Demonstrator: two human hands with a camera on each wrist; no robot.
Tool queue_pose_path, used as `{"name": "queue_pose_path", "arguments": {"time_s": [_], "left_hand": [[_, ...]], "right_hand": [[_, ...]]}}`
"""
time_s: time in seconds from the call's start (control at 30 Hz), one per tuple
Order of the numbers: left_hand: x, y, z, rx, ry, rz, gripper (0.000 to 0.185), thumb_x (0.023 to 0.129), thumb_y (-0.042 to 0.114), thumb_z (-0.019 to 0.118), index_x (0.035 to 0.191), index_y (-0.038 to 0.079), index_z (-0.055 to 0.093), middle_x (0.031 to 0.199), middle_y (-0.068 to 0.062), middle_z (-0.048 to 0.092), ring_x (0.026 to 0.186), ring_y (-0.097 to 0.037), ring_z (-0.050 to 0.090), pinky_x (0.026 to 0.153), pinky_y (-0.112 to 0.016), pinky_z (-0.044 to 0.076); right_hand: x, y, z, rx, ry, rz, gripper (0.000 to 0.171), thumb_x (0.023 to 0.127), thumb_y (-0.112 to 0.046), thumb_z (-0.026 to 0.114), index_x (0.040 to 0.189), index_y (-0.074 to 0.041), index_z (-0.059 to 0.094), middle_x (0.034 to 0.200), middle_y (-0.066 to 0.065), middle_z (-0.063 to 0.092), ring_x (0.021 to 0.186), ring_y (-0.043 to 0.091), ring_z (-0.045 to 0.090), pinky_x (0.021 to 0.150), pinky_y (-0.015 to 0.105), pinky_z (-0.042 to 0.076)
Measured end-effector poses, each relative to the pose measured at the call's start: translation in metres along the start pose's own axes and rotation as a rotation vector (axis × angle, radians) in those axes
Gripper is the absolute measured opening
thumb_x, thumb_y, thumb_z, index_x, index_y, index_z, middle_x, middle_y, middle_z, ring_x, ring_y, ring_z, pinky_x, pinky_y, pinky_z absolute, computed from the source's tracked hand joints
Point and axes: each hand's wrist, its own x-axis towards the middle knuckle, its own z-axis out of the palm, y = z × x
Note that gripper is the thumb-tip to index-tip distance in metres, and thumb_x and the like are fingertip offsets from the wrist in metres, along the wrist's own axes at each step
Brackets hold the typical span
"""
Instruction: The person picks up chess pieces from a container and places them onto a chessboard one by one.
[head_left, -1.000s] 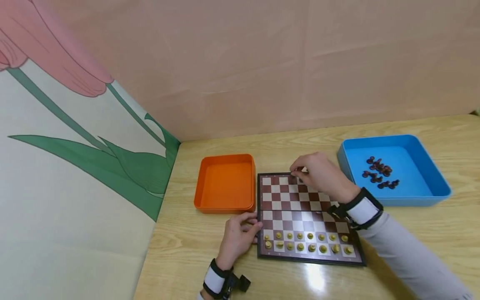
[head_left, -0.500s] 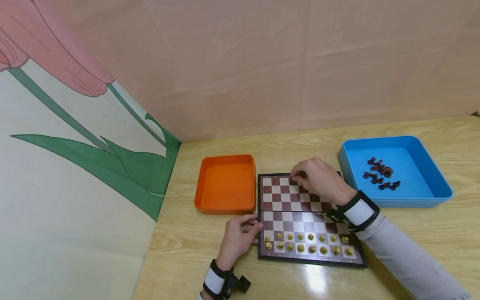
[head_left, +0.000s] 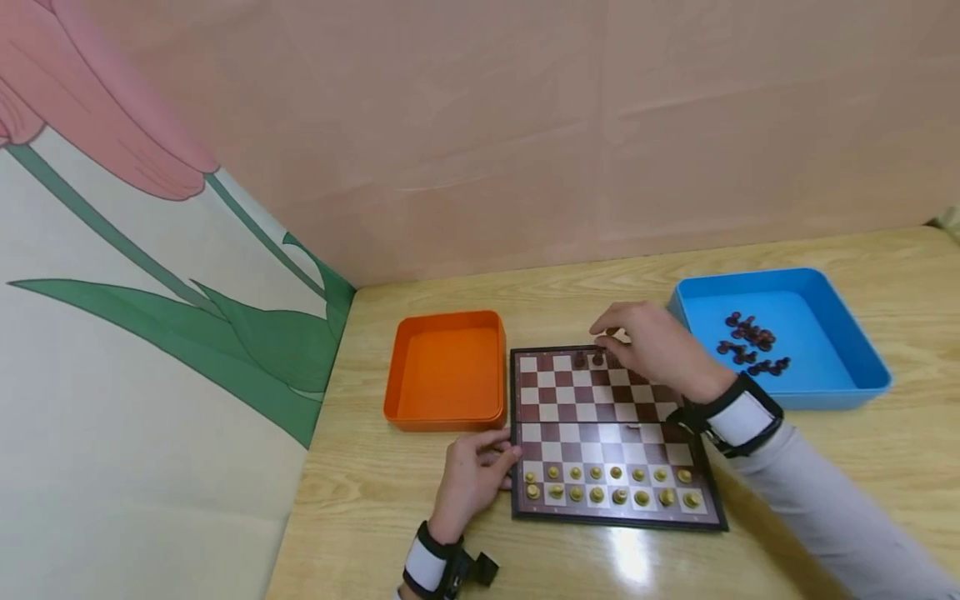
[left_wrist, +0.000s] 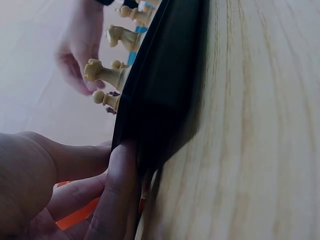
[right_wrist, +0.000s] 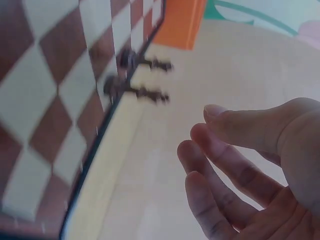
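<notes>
While the desk point(head_left: 862, 467) carries the same layout as a second ago, the change sits on the far edge of the chessboard point(head_left: 600, 417): two dark chess pieces point(head_left: 588, 359) now stand side by side on its far row, where a moment earlier the right hand point(head_left: 651, 346) covered that spot with its fingers pinched down. That hand has since lifted a little toward the right and far side; the right wrist view shows its fingers point(right_wrist: 235, 170) loose, slightly bent and holding nothing, apart from the two pieces. This suggests the second dark piece has just been set down and let go. The left hand point(head_left: 474, 475) has not moved, its fingers pressed against the board's near left edge. The blue tray point(head_left: 870, 367) to the right holds a small heap of dark pieces point(head_left: 750, 343), so most of them are not yet on the board. The orange tray point(head_left: 447, 412) lies to the left. Along the near two rows the light pieces point(head_left: 607, 486) stand in full ranks.
</notes>
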Motion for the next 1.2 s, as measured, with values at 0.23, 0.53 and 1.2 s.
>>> {"name": "queue_pose_path", "arguments": {"time_s": [0.23, 0.53, 1.2], "left_hand": [[0.0, -0.001, -0.001, -0.003, 0.0, 0.0, 0.033, 0.099, 0.011, 0.079, 0.13, 0.0, 0.075, 0.099, -0.007, 0.074, 0.07, -0.013, 0.073, 0.056, -0.026, 0.065], [0.001, -0.002, -0.002, 0.002, 0.0, 0.017, 0.034, 0.099, 0.013, 0.079, 0.13, 0.001, 0.075, 0.1, -0.009, 0.074, 0.07, -0.014, 0.074, 0.056, -0.026, 0.065], [0.0, -0.001, 0.0, -0.003, 0.009, -0.008, 0.034, 0.098, 0.013, 0.08, 0.129, 0.001, 0.075, 0.1, -0.008, 0.073, 0.071, -0.013, 0.073, 0.056, -0.026, 0.065]], "right_hand": [[-0.013, 0.026, -0.026, -0.053, 0.101, -0.017, 0.013, 0.095, -0.002, 0.079, 0.108, -0.003, 0.081, 0.106, 0.016, 0.079, 0.091, 0.032, 0.075, 0.072, 0.051, 0.067], [-0.04, 0.074, -0.052, -0.117, 0.176, 0.039, 0.017, 0.091, 0.003, 0.081, 0.108, 0.001, 0.08, 0.1, 0.019, 0.078, 0.08, 0.03, 0.074, 0.062, 0.046, 0.065], [-0.085, 0.167, -0.058, -0.091, 0.01, 0.233, 0.017, 0.091, 0.0, 0.079, 0.106, 0.007, 0.076, 0.108, 0.034, 0.073, 0.089, 0.046, 0.074, 0.061, 0.051, 0.063]]}}
